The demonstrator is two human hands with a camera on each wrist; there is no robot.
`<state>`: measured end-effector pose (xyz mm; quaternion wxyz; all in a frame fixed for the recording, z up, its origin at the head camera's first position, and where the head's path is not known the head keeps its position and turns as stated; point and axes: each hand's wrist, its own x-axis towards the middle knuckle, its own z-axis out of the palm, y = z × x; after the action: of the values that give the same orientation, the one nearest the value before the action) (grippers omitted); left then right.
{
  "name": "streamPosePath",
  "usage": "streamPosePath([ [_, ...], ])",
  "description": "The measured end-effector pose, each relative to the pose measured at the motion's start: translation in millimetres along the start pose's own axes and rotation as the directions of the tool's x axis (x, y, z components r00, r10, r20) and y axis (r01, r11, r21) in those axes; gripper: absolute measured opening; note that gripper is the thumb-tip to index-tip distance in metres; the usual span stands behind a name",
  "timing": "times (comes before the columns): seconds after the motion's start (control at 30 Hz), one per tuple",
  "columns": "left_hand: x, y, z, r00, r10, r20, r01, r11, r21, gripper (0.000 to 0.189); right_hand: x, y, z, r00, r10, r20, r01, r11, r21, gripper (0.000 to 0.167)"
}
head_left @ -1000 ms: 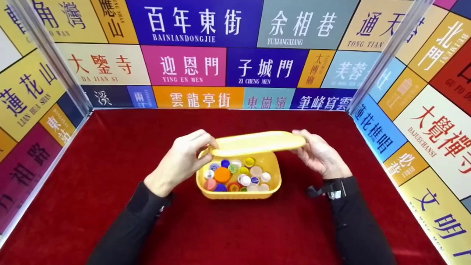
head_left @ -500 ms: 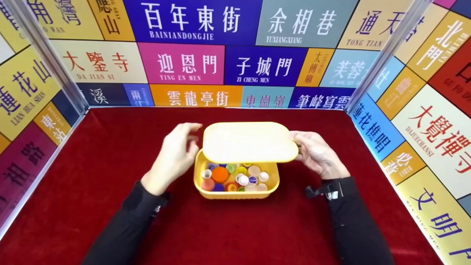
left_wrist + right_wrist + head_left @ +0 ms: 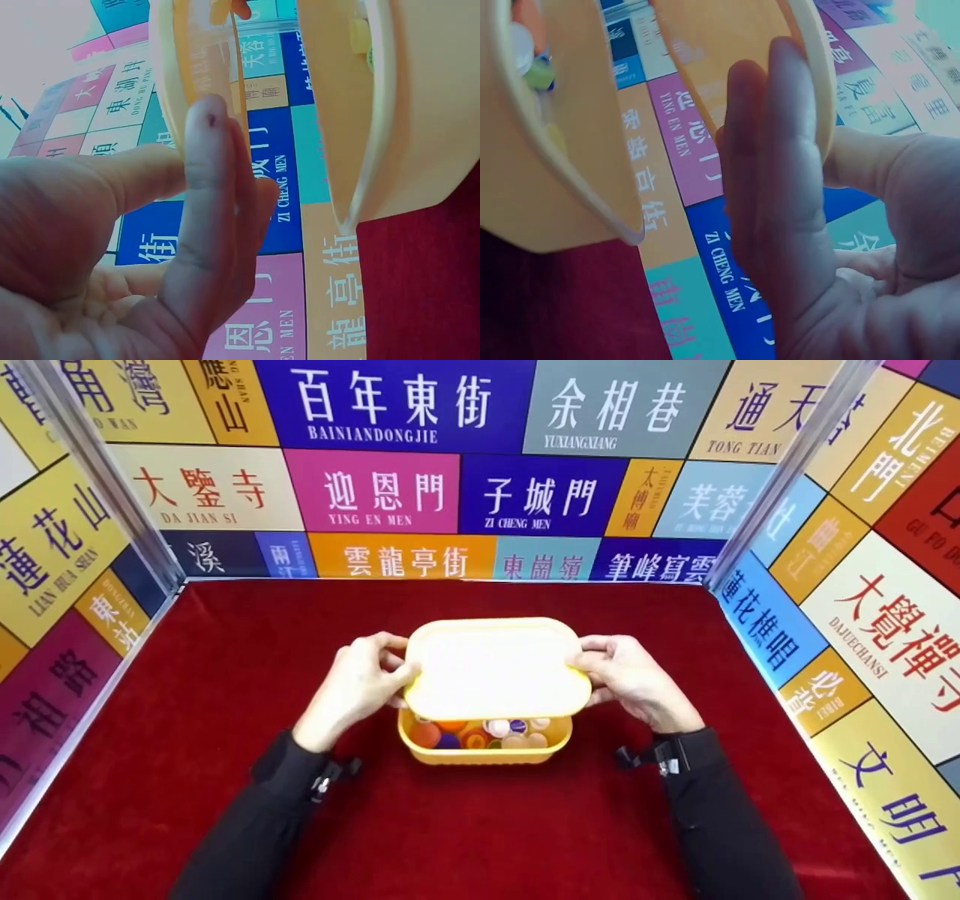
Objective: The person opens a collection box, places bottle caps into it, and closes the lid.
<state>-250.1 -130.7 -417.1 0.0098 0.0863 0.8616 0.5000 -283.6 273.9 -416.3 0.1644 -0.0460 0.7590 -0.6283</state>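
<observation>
A pale yellow lid (image 3: 499,667) is held level above a yellow plastic box (image 3: 487,756), covering its back part in the head view. My left hand (image 3: 367,675) pinches the lid's left end, thumb on top and fingers underneath. At the other end my right hand (image 3: 630,679) grips it the same way. Both wrist views show a gap between the lid (image 3: 176,82) and the box rim (image 3: 562,176). Several coloured bottle caps (image 3: 476,739) lie in the box, orange, blue, white and red among them; the lid hides those at the back.
The box stands on a dark red cloth (image 3: 480,825) that covers the table. Panels with printed Chinese place names (image 3: 375,495) rise at the back and both sides, with metal corner posts (image 3: 787,472) between them.
The lid tilted toward the camera, then moved left and lower over the box. My left hand let go of it and took hold of its left end again; the right hand kept its grip.
</observation>
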Motion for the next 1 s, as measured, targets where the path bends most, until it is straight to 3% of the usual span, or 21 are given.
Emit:
streamPosePath([
  [0.2,-0.7,-0.7,2.8,1.0,-0.012,-0.006,0.012,0.998,0.064,0.042,-2.7,2,8,1.0,-0.004,-0.007,0.002,0.988,-0.155,0.041],
  [0.4,-3.8,-1.2,5.8,1.0,-0.002,0.003,0.002,0.983,0.183,0.043,-7.3,8,17,1.0,-0.005,0.004,0.006,0.947,-0.321,0.027],
  [0.7,-10.4,-1.4,11.3,0.996,-0.06,0.062,0.038,0.951,0.308,0.024,-12.3,10,24,0.999,0.021,-0.034,-0.034,0.899,-0.436,0.025],
  [0.87,-11.2,-3.5,13.8,0.996,-0.052,0.075,0.021,0.928,0.372,0.021,-9.6,11,25,0.999,0.032,-0.041,-0.048,0.858,-0.511,0.023],
  [1.0,-10.8,-4.3,15.3,0.997,-0.033,0.073,0.002,0.92,0.391,0.022,-8.9,12,26,0.998,0.055,-0.013,-0.054,0.863,-0.503,0.025],
])
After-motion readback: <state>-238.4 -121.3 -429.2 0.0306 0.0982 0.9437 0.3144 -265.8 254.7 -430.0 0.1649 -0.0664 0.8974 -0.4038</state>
